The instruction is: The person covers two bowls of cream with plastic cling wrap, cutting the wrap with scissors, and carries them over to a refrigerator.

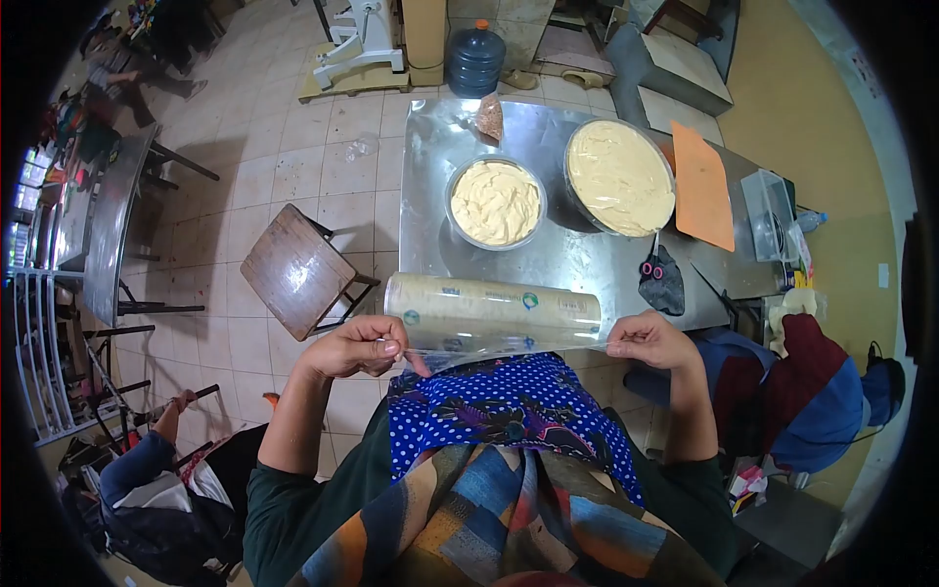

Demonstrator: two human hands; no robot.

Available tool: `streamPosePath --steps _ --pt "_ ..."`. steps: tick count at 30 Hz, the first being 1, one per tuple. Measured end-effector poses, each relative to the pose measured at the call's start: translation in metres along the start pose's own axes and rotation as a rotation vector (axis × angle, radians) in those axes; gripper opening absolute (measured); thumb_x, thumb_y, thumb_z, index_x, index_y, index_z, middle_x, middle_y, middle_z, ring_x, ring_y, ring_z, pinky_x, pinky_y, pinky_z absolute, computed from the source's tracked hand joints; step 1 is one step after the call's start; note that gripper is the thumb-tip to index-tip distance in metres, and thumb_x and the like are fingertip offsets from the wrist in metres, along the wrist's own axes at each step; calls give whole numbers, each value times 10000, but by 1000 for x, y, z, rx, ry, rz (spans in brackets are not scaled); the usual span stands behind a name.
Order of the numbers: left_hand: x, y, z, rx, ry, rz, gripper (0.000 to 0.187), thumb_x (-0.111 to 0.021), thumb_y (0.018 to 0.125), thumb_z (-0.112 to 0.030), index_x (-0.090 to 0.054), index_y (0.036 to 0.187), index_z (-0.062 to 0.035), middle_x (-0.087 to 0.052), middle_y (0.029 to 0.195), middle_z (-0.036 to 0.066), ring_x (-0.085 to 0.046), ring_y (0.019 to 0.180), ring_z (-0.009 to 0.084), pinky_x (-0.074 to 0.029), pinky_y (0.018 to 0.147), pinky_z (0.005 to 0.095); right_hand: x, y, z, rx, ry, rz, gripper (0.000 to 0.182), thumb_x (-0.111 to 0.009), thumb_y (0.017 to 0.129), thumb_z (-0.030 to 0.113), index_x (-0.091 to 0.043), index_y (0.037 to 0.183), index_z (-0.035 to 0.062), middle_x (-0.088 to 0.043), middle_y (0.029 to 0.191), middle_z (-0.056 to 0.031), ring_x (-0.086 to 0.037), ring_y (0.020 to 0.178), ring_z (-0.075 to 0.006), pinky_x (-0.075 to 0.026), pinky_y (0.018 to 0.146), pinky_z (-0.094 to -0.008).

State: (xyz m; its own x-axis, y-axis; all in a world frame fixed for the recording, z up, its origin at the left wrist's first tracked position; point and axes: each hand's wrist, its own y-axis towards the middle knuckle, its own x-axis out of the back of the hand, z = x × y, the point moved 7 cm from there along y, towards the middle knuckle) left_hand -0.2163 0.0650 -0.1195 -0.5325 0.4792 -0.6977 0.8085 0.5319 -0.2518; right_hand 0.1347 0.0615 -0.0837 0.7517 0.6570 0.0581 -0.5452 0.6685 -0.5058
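Note:
A large roll of clear plastic film [489,305] lies along the near edge of the metal table. My left hand [364,347] pinches the film's loose end at the left, and my right hand [649,340] pinches it at the right. Between them a strip of film is stretched just in front of the roll, above the blue dotted apron [509,396]. Beyond the roll sits a round bowl of pale cream [496,203]. Farther right is a larger bowl of cream [618,178] with a shiny, film-like surface.
On the metal table [430,245] are a small bag [490,117], an orange sheet [702,186], scissors [653,266] on a dark cloth and a clear plastic box [768,217]. A wooden stool [298,269] stands left. Another person [166,489] is at lower left.

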Motion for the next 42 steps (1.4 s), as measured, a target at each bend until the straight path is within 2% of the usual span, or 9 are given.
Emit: streamPosePath --steps 7,11,15,18,23,31,36,38,42 --pt "-1 4 -28 -103 49 -21 156 -527 919 -132 -545 865 13 -592 697 164 -401 480 66 -237 426 215 19 4 38 72 47 38 83 -648 850 53 -632 861 -28 -600 756 5 -514 713 -41 -419 637 -196" --pt "9 17 -55 -184 164 -72 153 -546 906 -153 -541 844 -13 -395 575 -19 -429 507 83 -508 697 399 42 16 53 78 52 -69 95 -674 826 67 -633 799 -14 -578 660 6 -488 608 -43 -377 553 -197" --pt "15 41 -86 -309 172 3 91 -565 898 -145 -533 876 -63 -651 829 130 -430 530 57 -408 609 258 69 37 64 136 -8 -76 104 -657 844 86 -621 811 -6 -576 732 17 -491 683 -37 -389 591 -189" --pt "17 58 -122 -343 394 -56 213 -709 760 -35 -511 825 -76 -637 768 66 -640 860 161 -456 770 289 92 61 77 185 -79 -154 101 -653 839 82 -618 804 -6 -566 724 22 -477 674 -33 -384 594 -195" --pt "48 107 -151 -327 468 -293 191 -681 792 -22 -496 798 -69 -638 797 52 -626 813 130 -450 767 258 137 116 89 307 -261 -404 129 -656 836 106 -606 774 4 -512 679 55 -429 643 -24 -353 581 -195" --pt "104 153 -171 -737 572 -593 162 -618 825 26 -483 795 -60 -606 809 36 -611 816 127 -463 773 280 174 174 69 513 -371 -737 158 -669 826 133 -602 766 3 -394 606 23 -336 567 -57 -297 518 -225" --pt "129 172 -169 -944 940 -873 158 -618 845 -2 -470 818 -49 -615 809 55 -597 790 124 -451 768 257 171 202 64 557 -713 -950 171 -607 866 205 -560 834 44 -537 899 -64 -562 703 -257 -454 604 -354" --pt "112 175 -170 -1024 1616 -1246 138 -609 853 -4 -473 844 -27 -580 777 43 -584 748 122 -463 722 249 167 223 51 556 -771 -996 174 -577 883 214 -544 841 49 -542 898 -73 -563 714 -282 -458 611 -376" --pt "198 222 -130 -972 799 -1121 129 -579 879 -11 -450 878 -22 -505 718 24 -542 656 99 -441 578 229 162 265 13 398 -776 -1048 160 -475 931 212 -472 893 57 -551 919 -140 -558 756 -381 -455 634 -460"
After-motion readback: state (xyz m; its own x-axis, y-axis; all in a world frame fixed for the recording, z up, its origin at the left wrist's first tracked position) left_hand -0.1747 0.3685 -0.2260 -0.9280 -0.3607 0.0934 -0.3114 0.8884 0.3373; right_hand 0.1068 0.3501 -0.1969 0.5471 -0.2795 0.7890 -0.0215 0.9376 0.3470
